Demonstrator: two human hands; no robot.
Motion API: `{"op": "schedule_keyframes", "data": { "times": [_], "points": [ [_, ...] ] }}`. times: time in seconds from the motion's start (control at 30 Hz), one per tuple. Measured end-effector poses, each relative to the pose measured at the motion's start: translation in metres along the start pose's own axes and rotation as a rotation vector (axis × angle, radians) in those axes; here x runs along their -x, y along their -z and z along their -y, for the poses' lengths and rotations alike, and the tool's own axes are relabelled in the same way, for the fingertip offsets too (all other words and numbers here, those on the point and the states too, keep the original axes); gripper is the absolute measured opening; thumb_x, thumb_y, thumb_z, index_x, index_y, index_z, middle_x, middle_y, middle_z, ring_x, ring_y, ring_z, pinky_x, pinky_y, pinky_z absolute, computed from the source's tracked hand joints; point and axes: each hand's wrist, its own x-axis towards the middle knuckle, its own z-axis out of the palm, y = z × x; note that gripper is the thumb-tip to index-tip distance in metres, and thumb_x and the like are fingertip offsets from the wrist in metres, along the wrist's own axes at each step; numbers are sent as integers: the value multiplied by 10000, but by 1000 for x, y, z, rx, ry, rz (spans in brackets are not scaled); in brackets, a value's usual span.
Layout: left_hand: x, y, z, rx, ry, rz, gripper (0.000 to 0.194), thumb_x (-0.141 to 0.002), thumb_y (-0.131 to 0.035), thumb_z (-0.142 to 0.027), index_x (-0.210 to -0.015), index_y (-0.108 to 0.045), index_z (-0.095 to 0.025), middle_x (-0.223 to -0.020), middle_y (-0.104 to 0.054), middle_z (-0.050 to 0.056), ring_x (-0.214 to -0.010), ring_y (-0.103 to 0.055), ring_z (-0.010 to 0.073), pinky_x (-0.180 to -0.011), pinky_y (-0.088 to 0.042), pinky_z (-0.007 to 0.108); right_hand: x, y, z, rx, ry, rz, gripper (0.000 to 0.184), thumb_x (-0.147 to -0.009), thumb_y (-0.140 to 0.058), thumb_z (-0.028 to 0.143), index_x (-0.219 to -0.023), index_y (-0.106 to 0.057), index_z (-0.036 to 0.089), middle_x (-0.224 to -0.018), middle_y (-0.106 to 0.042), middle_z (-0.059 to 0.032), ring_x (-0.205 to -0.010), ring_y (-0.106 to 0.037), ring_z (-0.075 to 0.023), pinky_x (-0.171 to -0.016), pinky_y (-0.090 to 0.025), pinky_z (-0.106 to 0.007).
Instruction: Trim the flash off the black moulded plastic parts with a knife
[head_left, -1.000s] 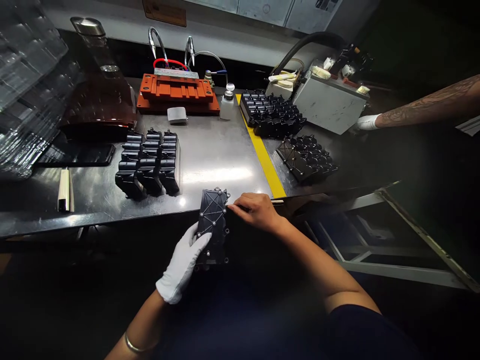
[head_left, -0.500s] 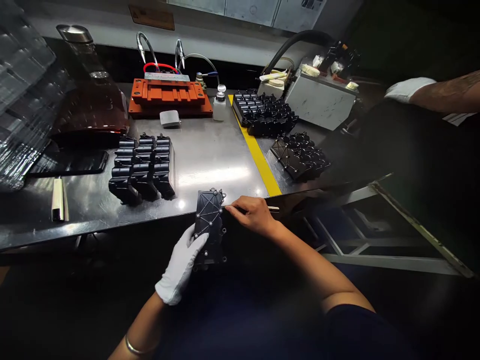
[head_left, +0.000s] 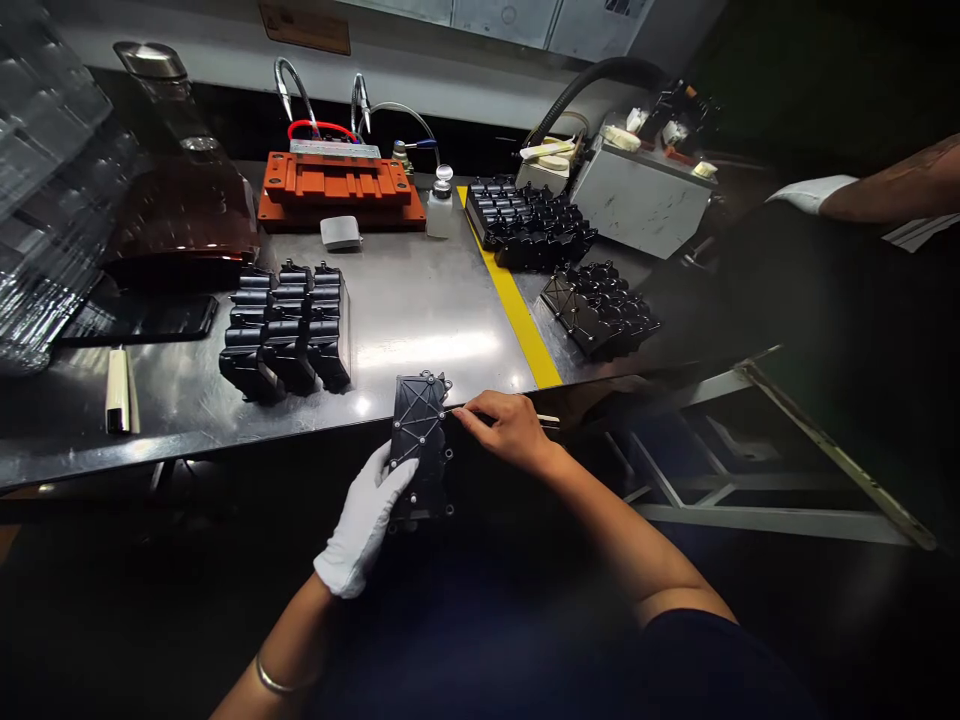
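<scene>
Right now, the white-gloved left hand [head_left: 364, 525] is clasping a black moulded plastic plate [head_left: 420, 430] at the edge of the steel bench [head_left: 420, 310], while the bare right hand [head_left: 510, 430] is curling against its side (grip unclear).

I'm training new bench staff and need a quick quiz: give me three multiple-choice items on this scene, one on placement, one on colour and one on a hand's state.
1. Where does the small white bottle stand?
A. At the near edge of the table
B. Just left of the far end of the yellow stripe
C. On the metal box

2. What colour is the ribbed fixture at the back of the steel table?
A. Black
B. Orange
C. Yellow

3. The right hand, next to the black moulded part, is:
A. Bare
B. In a white glove
C. In a black glove

1: B, the bottle stands beside the stripe's far end.
2: B, the fixture shows bright orange.
3: A, skin shows, with no glove.
</scene>
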Motion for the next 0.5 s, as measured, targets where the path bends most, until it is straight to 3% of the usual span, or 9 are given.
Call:
{"op": "schedule_keyframes", "data": {
  "times": [0.33, 0.43, 0.5],
  "points": [
    [-2, -3, 7, -7, -5, -17, 611, -749, -685, -491, -1237, -570, -142, -1168, -679, 123, -1094, -619, 305, -887, -509, 400, 8, -9, 12, -2, -67, -34, 262, -889, -583, 341, -720, -705, 182, -716, -724, -41, -644, -646, -128, -609, -409, -220],
    [-2, 1, 5, -7, -12, -7, 613, -741, -694, -483, -1234, -574, -141, -1172, -678, 123, -1070, -632, 308, -861, -524, 400, 5, -9, 14, -132, -90, 37, 262, -875, -596, 354, -702, -691, 181, -699, -709, -28, -632, -627, -122, -601, -413, -218],
    [1, 8, -2, -12, -9, 82, 572, -756, -683, -466, -1224, -589, -150, -1157, -687, 117, -1059, -638, 313, -884, -518, 424, 2, -3, 11, -252, -148, -8, 273, -867, -593, 386, -718, -684, 177, -715, -697, -29, -650, -614, -126, -617, -427, -227]
  ]
}}
